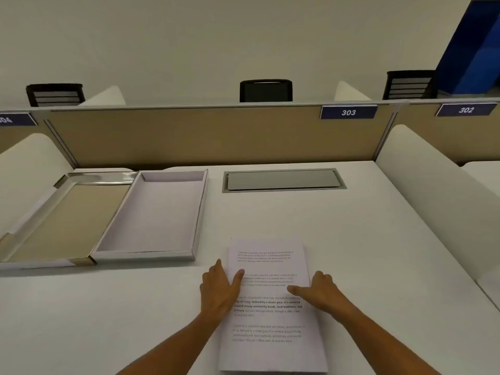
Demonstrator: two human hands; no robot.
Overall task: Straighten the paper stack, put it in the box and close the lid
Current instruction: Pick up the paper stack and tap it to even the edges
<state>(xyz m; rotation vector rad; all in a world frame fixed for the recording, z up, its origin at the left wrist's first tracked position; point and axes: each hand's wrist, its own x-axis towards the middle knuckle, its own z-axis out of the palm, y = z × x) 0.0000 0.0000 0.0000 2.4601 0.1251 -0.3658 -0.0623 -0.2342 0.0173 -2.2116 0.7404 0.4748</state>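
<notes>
I see the paper stack (270,304) lying flat on the near desk (378,253), my left hand (220,289) and right hand (319,292) pressed loosely against its long edges, thumbs on top. The fingers seem uncurled, though the right ones are partly hidden. The open box (151,217) sits far left, its lid (65,217) touching its left side.

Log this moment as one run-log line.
stage: straightening | left hand and right hand: flat on paper stack edges | box: open, empty | lid: laid open beside box
</notes>
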